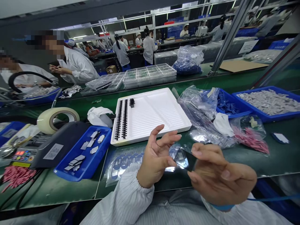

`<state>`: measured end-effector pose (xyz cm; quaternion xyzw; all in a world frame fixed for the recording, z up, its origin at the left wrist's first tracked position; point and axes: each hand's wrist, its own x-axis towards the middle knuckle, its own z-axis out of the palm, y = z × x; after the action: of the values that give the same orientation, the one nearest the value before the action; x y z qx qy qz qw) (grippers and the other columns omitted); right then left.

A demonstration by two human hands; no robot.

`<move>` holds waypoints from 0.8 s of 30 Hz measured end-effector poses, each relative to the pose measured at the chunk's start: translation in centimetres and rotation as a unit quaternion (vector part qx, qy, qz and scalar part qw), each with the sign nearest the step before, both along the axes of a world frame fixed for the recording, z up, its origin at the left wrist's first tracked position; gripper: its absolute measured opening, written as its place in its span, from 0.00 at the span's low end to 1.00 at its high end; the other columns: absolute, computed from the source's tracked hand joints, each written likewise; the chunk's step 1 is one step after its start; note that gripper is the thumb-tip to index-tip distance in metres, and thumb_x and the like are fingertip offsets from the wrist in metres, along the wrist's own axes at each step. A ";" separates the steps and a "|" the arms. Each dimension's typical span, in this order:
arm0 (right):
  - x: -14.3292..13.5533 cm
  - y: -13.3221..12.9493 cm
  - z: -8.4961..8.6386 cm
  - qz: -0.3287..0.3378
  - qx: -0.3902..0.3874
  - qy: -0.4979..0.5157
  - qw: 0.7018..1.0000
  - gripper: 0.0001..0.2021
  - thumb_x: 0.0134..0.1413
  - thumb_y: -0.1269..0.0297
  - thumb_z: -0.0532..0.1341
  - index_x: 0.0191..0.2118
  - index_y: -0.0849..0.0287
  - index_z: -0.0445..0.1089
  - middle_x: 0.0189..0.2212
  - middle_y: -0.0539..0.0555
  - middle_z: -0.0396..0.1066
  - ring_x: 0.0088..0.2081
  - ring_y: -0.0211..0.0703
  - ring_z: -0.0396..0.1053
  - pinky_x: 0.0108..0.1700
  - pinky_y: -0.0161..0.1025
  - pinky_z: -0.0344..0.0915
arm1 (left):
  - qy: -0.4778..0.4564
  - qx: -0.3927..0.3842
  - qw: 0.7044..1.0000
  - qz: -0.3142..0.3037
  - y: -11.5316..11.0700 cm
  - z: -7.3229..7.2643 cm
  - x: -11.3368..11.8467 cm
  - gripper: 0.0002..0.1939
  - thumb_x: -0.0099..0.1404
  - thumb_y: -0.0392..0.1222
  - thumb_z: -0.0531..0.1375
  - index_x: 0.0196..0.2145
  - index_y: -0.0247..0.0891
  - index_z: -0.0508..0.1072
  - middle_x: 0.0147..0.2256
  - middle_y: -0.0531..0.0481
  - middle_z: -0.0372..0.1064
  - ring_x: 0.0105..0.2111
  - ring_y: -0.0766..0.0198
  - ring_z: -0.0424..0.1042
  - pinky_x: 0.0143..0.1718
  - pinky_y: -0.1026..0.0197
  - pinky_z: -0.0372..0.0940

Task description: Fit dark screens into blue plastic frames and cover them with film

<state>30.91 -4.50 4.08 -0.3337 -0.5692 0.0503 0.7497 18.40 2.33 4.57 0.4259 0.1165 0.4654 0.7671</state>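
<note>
My right hand (220, 172) grips a small, thin, dark glossy plate (191, 161) by its edges, between thumb and fingers. The plate is tilted and held above the front of the bench. My left hand (157, 156) is at the plate's left side, its fingers spread and its thumb tip close to the corner; whether it touches I cannot tell. Below both hands lies a clear plastic sheet with blue ring-shaped pieces (128, 161). Behind them a white slotted tray (152, 114) carries rows of black parts (121, 118) at its left.
To the left are a blue bin (93, 164) of small white-faced pieces, a tape roll (57, 119) and a dark machine (58, 145). Plastic bags (199, 106), pink strips (252, 139) and blue bins of parts (264, 118) stand right. Stacked clear trays (150, 76) and co-workers are beyond.
</note>
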 end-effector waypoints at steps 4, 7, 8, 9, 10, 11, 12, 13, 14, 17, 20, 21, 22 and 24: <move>-1.1 -0.1 -0.2 -0.002 -0.006 0.005 1.000 0.24 0.39 0.85 0.62 0.34 0.51 0.52 0.40 0.43 0.73 0.38 0.41 0.69 0.44 0.44 0.68 | -0.029 0.020 0.999 -0.018 -0.3 0.4 0.5 0.36 0.45 0.41 0.72 0.51 0.47 0.64 0.35 0.56 0.79 0.53 0.63 0.66 0.58 0.55 0.53; -0.9 -0.1 0.3 -0.010 -0.009 -0.004 1.000 0.19 0.47 0.79 0.63 0.35 0.50 0.54 0.38 0.44 0.74 0.37 0.40 0.68 0.43 0.43 0.69 | -0.035 0.029 0.999 -0.013 -0.2 0.3 0.6 0.35 0.46 0.41 0.71 0.51 0.47 0.64 0.32 0.56 0.78 0.52 0.61 0.67 0.57 0.53 0.54; -0.6 -0.1 0.6 -0.012 -0.005 -0.013 1.000 0.18 0.49 0.75 0.65 0.36 0.50 0.56 0.38 0.45 0.74 0.37 0.40 0.68 0.43 0.44 0.69 | -0.033 0.030 0.999 -0.016 -0.2 0.3 0.5 0.35 0.46 0.42 0.71 0.51 0.47 0.64 0.32 0.56 0.78 0.52 0.60 0.67 0.57 0.53 0.54; -0.1 0.0 0.8 -0.009 -0.001 -0.031 0.999 0.17 0.49 0.71 0.66 0.38 0.50 0.57 0.38 0.47 0.74 0.37 0.41 0.68 0.44 0.44 0.68 | -0.032 0.029 0.999 -0.025 -0.2 0.3 0.5 0.36 0.46 0.43 0.71 0.51 0.47 0.63 0.31 0.56 0.78 0.52 0.60 0.67 0.56 0.53 0.54; 0.5 0.1 1.2 0.002 -0.004 -0.063 0.998 0.19 0.48 0.67 0.68 0.40 0.50 0.57 0.38 0.48 0.74 0.39 0.42 0.68 0.46 0.45 0.67 | -0.030 0.026 0.998 -0.042 -0.2 0.3 0.4 0.36 0.45 0.43 0.71 0.52 0.46 0.63 0.30 0.55 0.77 0.51 0.60 0.67 0.56 0.53 0.54; 1.2 0.2 1.5 0.021 -0.019 -0.104 0.994 0.22 0.46 0.64 0.69 0.42 0.50 0.57 0.40 0.50 0.74 0.43 0.44 0.68 0.48 0.46 0.66 | -0.024 0.020 0.997 -0.067 -0.1 0.3 0.3 0.37 0.45 0.43 0.71 0.52 0.45 0.63 0.30 0.55 0.77 0.50 0.59 0.68 0.55 0.53 0.55; 2.0 0.3 1.8 0.048 -0.039 -0.145 0.987 0.24 0.44 0.62 0.70 0.43 0.51 0.56 0.41 0.51 0.74 0.46 0.45 0.67 0.50 0.47 0.65 | -0.018 0.013 0.995 -0.097 0.0 0.4 0.2 0.38 0.46 0.42 0.72 0.53 0.45 0.62 0.30 0.54 0.77 0.49 0.59 0.69 0.54 0.53 0.56; 2.9 0.4 2.1 0.082 -0.060 -0.182 0.978 0.26 0.43 0.61 0.71 0.44 0.51 0.56 0.42 0.52 0.74 0.48 0.46 0.66 0.52 0.47 0.64 | -0.013 0.005 0.992 -0.127 0.1 0.5 0.2 0.39 0.46 0.40 0.72 0.54 0.44 0.61 0.31 0.54 0.77 0.47 0.59 0.70 0.53 0.52 0.57; 3.6 0.5 2.4 0.116 -0.079 -0.205 0.969 0.27 0.42 0.61 0.71 0.44 0.51 0.55 0.42 0.52 0.74 0.49 0.46 0.65 0.53 0.47 0.63 | -0.007 -0.002 0.988 -0.156 0.2 0.7 0.3 0.39 0.46 0.39 0.72 0.54 0.44 0.61 0.31 0.53 0.78 0.44 0.60 0.72 0.52 0.52 0.58; 5.2 0.2 2.6 0.174 -0.098 -0.194 0.961 0.27 0.44 0.63 0.70 0.45 0.51 0.55 0.41 0.52 0.74 0.47 0.44 0.67 0.52 0.45 0.65 | 0.010 -0.014 0.975 -0.223 0.6 1.3 1.1 0.40 0.46 0.36 0.71 0.55 0.42 0.60 0.33 0.52 0.78 0.40 0.60 0.74 0.51 0.52 0.59; 6.2 -0.5 2.3 0.170 -0.095 -0.150 0.969 0.27 0.45 0.59 0.69 0.46 0.49 0.54 0.38 0.51 0.74 0.46 0.45 0.67 0.50 0.45 0.66 | 0.023 -0.026 0.958 -0.286 0.7 1.9 2.7 0.40 0.45 0.35 0.72 0.54 0.42 0.60 0.32 0.53 0.77 0.40 0.62 0.74 0.50 0.54 0.60; 6.6 -0.8 2.3 0.159 -0.093 -0.139 0.973 0.27 0.45 0.58 0.69 0.46 0.49 0.53 0.38 0.51 0.74 0.45 0.45 0.67 0.50 0.46 0.67 | 0.027 -0.032 0.951 -0.307 0.8 2.2 3.4 0.40 0.45 0.35 0.72 0.54 0.42 0.60 0.31 0.54 0.77 0.38 0.62 0.75 0.49 0.55 0.60; 7.1 -1.2 2.3 0.143 -0.090 -0.131 0.977 0.26 0.45 0.56 0.68 0.46 0.49 0.53 0.37 0.51 0.74 0.45 0.46 0.67 0.50 0.46 0.67 | 0.031 -0.032 0.944 -0.327 0.9 2.4 4.3 0.41 0.45 0.36 0.72 0.54 0.42 0.60 0.31 0.54 0.77 0.37 0.63 0.75 0.49 0.55 0.60; 8.6 -2.2 2.5 0.099 -0.089 -0.127 0.983 0.25 0.47 0.57 0.67 0.46 0.48 0.54 0.37 0.51 0.74 0.45 0.47 0.67 0.50 0.47 0.66 | 0.049 0.011 0.931 -0.362 1.6 2.9 6.4 0.43 0.44 0.44 0.72 0.55 0.42 0.59 0.33 0.53 0.76 0.38 0.60 0.75 0.50 0.53 0.60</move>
<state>39.47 -6.72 6.56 -0.3450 -0.6832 0.1319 0.6300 24.81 3.95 7.50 0.4697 -0.0130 0.1364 0.8721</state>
